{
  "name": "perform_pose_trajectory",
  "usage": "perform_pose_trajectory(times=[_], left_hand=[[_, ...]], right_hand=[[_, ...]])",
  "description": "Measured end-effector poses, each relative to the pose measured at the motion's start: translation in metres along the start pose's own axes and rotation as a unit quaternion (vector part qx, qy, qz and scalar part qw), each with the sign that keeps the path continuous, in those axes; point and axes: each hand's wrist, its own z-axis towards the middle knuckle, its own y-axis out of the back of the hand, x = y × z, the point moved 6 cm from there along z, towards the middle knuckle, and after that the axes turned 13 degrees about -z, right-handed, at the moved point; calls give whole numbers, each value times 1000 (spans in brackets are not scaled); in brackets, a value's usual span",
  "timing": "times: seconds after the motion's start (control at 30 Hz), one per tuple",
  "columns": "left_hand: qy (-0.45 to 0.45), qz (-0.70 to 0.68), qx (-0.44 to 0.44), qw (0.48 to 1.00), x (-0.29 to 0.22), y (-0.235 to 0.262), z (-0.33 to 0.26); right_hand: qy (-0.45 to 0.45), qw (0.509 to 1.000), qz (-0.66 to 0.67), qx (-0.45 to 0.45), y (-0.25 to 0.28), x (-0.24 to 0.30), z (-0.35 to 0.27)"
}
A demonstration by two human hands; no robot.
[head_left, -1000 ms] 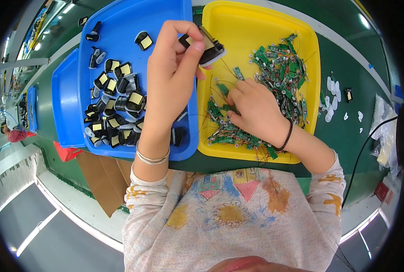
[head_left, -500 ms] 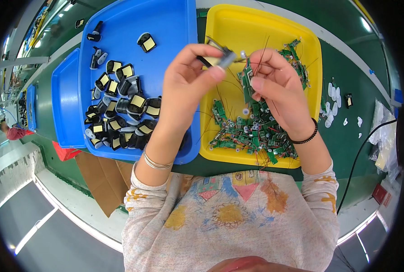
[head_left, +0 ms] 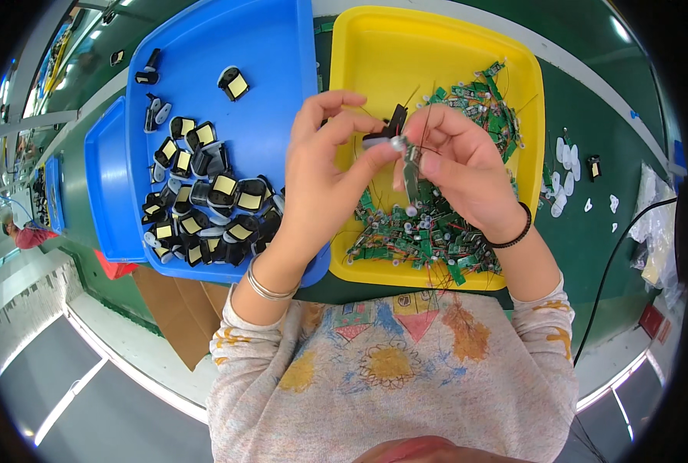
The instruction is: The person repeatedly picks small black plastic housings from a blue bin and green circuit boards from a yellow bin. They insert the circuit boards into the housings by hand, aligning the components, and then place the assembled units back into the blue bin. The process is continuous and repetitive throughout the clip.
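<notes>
My left hand [head_left: 325, 170] is closed on a small black plastic housing [head_left: 396, 122], pinching it between thumb and fingers. Close against it, my right hand [head_left: 467, 174] grips a narrow green circuit board [head_left: 411, 179] with thin wires and small round white parts at its ends. The board's upper end meets the housing; whether it sits inside is hidden by my fingers. Both hands hover over a yellow tray [head_left: 375, 50], where many similar circuit boards [head_left: 421, 241] lie heaped. To the left, a blue tray [head_left: 274, 46] holds black housings [head_left: 224, 189] with pale yellow squares.
White oval pieces [head_left: 568, 181] and one black part [head_left: 595, 167] lie on the green table to the right. Beyond them are clear plastic bags [head_left: 646, 224] and a black cable [head_left: 612, 270]. Brown cardboard [head_left: 176, 309] rests below the blue tray. A person in red [head_left: 32, 234] is far left.
My hands have come together, bringing the housing and the circuit board into contact or nearly so. The housing has turned in my left hand. The view has shifted slightly.
</notes>
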Motion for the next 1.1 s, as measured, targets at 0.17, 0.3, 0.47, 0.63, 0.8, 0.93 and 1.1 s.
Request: perform_pose_trajectory(times=[0.17,0.3,0.47,0.63,0.8,0.93,1.1], left_hand=[[199,-322,-15,926,9,-6,-4],[222,-420,-46,879,6,-8,-5],[168,-390,-45,904,5,-4,-6],[145,-364,-55,918,4,0,-6],[134,-360,-75,920,1,2,-6],[141,-356,-74,921,0,3,-6],[136,-388,-56,910,-1,3,-7]], right_hand=[[7,995,-84,-62,6,6,-1],[84,933,-316,-152,8,22,-5],[194,807,-530,-174,-3,39,-9],[243,758,-581,-169,-7,46,-11],[248,758,-580,-166,-9,45,-11],[254,759,-580,-152,-13,45,-12],[242,776,-566,-136,-15,43,-11]])
